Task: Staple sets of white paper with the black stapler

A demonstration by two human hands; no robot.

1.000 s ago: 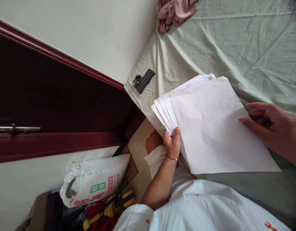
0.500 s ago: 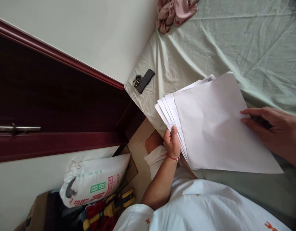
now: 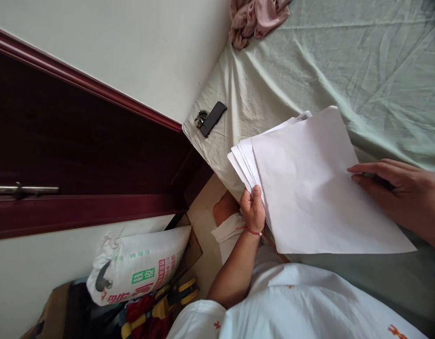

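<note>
Your left hand (image 3: 253, 213) pinched the paper stack (image 3: 242, 165) over the bed (image 3: 373, 66). The top sheet (image 3: 305, 197) had slipped slightly farther across it; your right hand (image 3: 404, 190), fingertips nearly together, met its edge, grip undetermined.

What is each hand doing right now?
Left hand: closed on the near-left edge of the fanned paper sheets.
Right hand: partly open, fingertips at the top sheet's right edge; firm grip cannot be told.
</note>
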